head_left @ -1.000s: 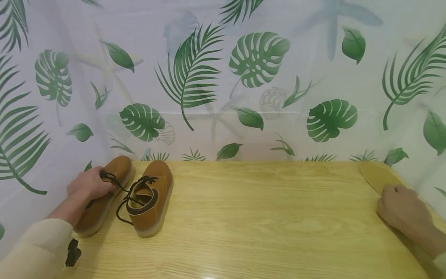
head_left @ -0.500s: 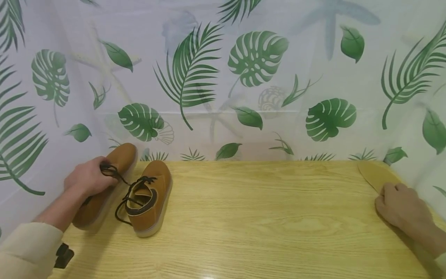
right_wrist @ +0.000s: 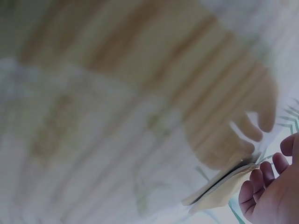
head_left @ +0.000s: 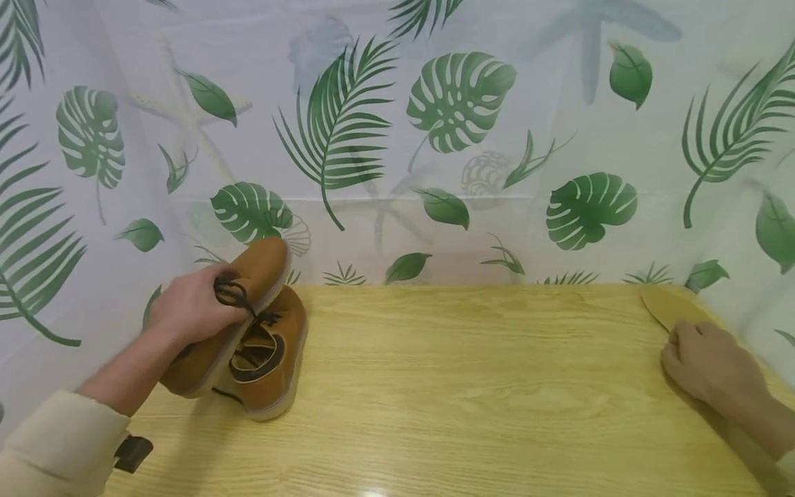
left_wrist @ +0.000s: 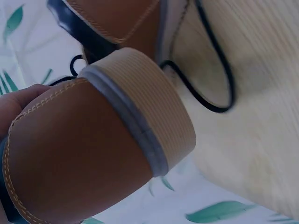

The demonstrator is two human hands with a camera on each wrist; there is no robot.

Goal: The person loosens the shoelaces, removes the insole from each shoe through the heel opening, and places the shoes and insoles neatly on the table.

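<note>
My left hand (head_left: 201, 304) grips a brown lace-up shoe (head_left: 263, 262) by its upper and holds it tilted above the table. Its black laces (head_left: 232, 293) dangle beside my fingers. Partly behind it, the matching shoe (head_left: 267, 397) stands upright on the table. The left wrist view shows the held shoe's heel (left_wrist: 79, 154) and pale ridged sole (left_wrist: 152, 109) close up, overlapping the other shoe (left_wrist: 131, 21). At the right edge, my right hand (head_left: 714, 362) rests with loosely curled fingers by a flat tan insole (head_left: 673, 307). No grip on it shows in the right wrist view.
A light wood-grain table (head_left: 472, 379) spans the foreground. White cloth with green leaf prints (head_left: 459, 103) hangs behind it and along both sides. A small black object (head_left: 133, 452) sits by my left sleeve.
My left hand has lifted the left shoe from the table and moved it right, in front of the other shoe. My right hand has shifted slightly left; the insole stays put.
</note>
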